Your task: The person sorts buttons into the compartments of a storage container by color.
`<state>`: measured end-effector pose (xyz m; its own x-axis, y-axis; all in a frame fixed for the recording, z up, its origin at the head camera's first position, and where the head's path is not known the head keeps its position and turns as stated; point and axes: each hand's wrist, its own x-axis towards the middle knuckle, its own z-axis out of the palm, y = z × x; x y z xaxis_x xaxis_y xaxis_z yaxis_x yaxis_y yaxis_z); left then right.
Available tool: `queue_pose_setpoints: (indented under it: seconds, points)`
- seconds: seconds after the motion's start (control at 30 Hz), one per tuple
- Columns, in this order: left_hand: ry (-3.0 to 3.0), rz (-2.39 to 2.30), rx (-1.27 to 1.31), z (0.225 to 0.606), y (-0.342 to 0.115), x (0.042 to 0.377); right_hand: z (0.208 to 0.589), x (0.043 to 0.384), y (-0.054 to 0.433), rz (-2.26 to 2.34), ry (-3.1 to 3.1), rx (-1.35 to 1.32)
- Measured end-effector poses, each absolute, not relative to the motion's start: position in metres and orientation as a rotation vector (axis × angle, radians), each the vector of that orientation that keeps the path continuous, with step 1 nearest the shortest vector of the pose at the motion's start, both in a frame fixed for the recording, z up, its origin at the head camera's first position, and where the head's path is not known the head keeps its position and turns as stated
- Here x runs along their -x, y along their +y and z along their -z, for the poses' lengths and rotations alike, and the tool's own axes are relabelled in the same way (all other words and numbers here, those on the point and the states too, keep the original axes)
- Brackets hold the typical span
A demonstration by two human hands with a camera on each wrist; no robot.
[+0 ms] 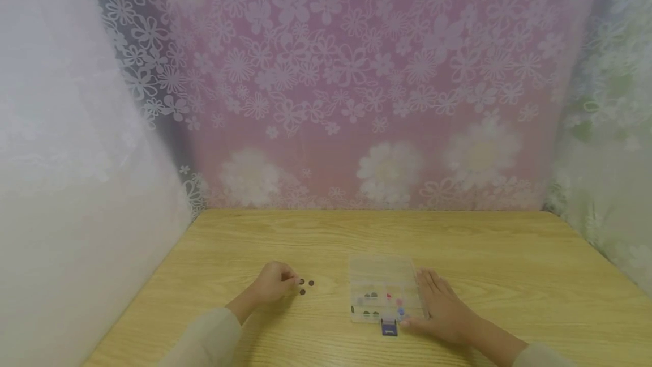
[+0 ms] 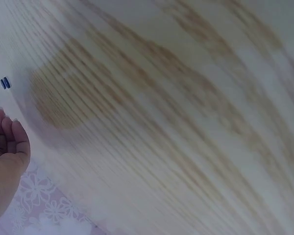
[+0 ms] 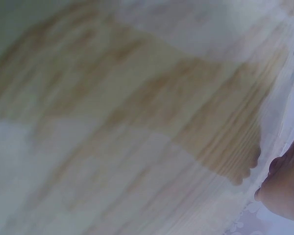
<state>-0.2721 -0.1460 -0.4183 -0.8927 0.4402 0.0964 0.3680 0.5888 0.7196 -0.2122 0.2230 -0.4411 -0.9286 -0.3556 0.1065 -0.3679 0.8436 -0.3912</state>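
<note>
My left hand (image 1: pixel 275 283) is low over the table, thumb and fingertips bent together right at a small dark button-like disc (image 1: pixel 302 281). Beside that disc lie another dark disc (image 1: pixel 311 283) and a third dark disc (image 1: pixel 303 292). I cannot tell whether the fingertips pinch a disc. With its fingers extended, my right hand (image 1: pixel 445 307) rests along the right side of a clear plastic compartment box (image 1: pixel 359 321), thumb at the near corner. Inside are several dark discs, red and pink pieces (image 1: pixel 399 302) and a light blue piece (image 1: pixel 400 311).
A dark blue latch (image 1: pixel 389 328) sticks out from the box's near edge. The wood-grain table (image 1: pixel 285 237) reaches back to a pink flowered cloth (image 1: pixel 326 89). Pale cloth (image 1: pixel 91 157) hangs on the left, and another patterned cloth (image 1: pixel 606 129) on the right.
</note>
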Motion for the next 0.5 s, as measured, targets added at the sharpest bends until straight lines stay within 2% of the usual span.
queue_pose_setpoints:
  seconds: [0.5]
  points:
    - [2.686, -1.220, -0.726, 0.413, -0.132, 0.273, 0.441, 0.211, 0.222, -0.639, -2.966, -0.584]
